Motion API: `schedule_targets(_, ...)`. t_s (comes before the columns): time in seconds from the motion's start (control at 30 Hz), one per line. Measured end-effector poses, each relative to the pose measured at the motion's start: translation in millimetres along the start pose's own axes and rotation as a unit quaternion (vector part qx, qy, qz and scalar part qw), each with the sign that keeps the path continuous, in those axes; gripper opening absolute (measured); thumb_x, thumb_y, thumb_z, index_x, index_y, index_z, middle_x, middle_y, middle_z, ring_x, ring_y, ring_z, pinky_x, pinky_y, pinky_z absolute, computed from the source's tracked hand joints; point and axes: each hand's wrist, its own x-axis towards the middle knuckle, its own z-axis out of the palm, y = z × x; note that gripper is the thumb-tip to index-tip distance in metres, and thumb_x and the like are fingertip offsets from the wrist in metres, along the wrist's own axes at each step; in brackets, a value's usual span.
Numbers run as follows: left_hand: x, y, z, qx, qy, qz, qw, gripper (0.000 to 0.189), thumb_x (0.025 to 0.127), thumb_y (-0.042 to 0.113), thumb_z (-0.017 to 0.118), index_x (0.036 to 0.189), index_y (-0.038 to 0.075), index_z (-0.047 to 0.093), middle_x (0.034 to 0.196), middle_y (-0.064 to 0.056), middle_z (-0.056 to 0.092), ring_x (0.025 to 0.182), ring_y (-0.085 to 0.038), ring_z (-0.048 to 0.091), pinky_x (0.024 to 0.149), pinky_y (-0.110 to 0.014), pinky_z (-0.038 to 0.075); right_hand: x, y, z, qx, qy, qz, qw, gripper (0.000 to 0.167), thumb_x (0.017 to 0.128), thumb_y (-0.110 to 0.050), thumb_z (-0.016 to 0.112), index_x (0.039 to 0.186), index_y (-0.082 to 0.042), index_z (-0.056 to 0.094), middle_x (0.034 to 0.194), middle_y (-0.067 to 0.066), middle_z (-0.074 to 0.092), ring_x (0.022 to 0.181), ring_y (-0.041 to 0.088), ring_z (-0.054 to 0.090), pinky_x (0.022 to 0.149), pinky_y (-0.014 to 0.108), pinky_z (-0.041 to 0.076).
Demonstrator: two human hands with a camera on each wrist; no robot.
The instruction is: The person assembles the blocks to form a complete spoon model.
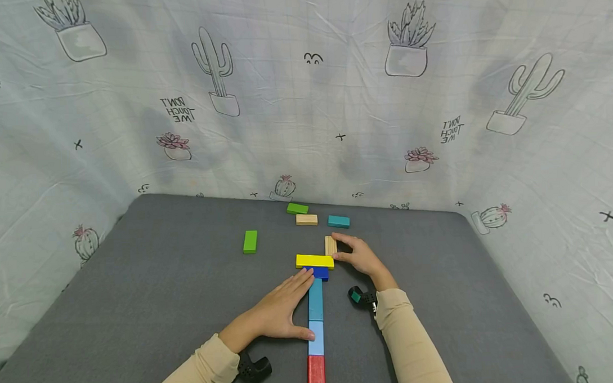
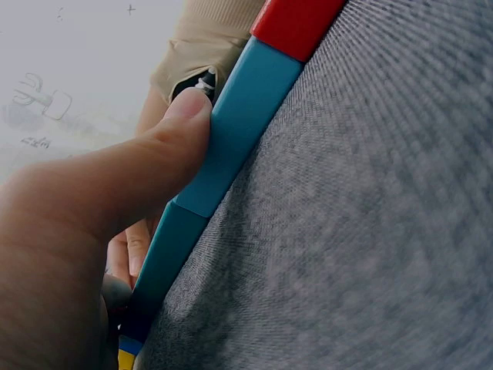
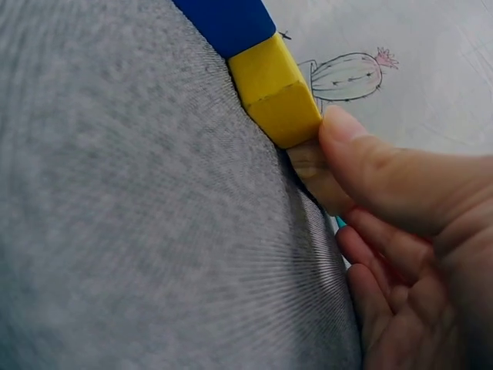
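Note:
A row of blocks runs away from me: a red block [image 1: 316, 374], a light blue block [image 1: 316, 344], a teal block [image 1: 316, 301] and a dark blue block [image 1: 320, 274]. Across its far end lies a yellow block [image 1: 314, 261]. My left hand [image 1: 277, 308] lies along the row's left side, fingers extended to the dark blue block, thumb against the light blue block [image 2: 239, 123]. At the yellow block's right end, a plain wooden block [image 1: 330, 245] points away. My right hand [image 1: 360, 257] pinches it by its ends, the thumb also beside the yellow block [image 3: 285, 108].
Farther back lie a green block [image 1: 297, 208], a second plain wooden block [image 1: 306, 219] and another teal block [image 1: 338, 221]. A second green block [image 1: 249, 242] stands apart to the left. Printed white cloth [image 1: 303, 101] surrounds the grey table surface [image 1: 152, 287].

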Motion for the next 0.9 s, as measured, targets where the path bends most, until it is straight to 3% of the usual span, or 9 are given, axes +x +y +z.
schedule_targets(0.3,1.5,1.7,0.8,-0.010,-0.007,-0.004,0.9999,0.111,0.076,0.072,0.059,0.153,0.009,0.011,0.161,-0.001,0.005,0.148,-0.017,0.002,0.118,-0.046,0.016,-2.9,6,-2,0.018,-0.003,-0.010,0.9998,0.061,0.090,-0.031,0.066,0.143,-0.011,0.043,0.148,0.006,0.041,0.140,0.029,0.033,0.114,0.052,0.024)
schedule_targets(0.6,1.5,2.5,2.2,-0.009,-0.008,-0.006,0.9999,0.111,0.075,0.073,0.059,0.154,0.010,0.011,0.161,-0.001,0.004,0.148,-0.017,0.002,0.119,-0.046,0.015,-12.8,5,1,0.051,0.039,-0.015,0.9978,0.055,0.091,-0.030,0.064,0.140,-0.010,0.048,0.145,0.008,0.046,0.136,0.030,0.038,0.111,0.053,0.030)
schedule_targets(0.73,0.9,2.0,3.3,-0.010,-0.006,-0.003,0.9999,0.112,0.075,0.073,0.058,0.153,0.009,0.011,0.161,-0.001,0.004,0.148,-0.018,0.002,0.119,-0.046,0.016,-17.6,3,5,0.045,0.055,-0.012,0.9974,0.053,0.088,-0.029,0.068,0.137,-0.012,0.053,0.142,0.004,0.049,0.134,0.028,0.042,0.110,0.050,0.033)
schedule_targets(0.9,0.2,0.4,3.9,-0.009,0.006,0.001,0.9999,0.112,0.075,0.073,0.059,0.153,0.008,0.012,0.161,-0.002,0.006,0.148,-0.019,0.004,0.118,-0.047,0.017,-19.9,-1,9,0.027,0.058,-0.026,0.9976,0.057,0.085,-0.034,0.071,0.135,-0.013,0.055,0.142,0.003,0.050,0.135,0.026,0.041,0.112,0.051,0.030)
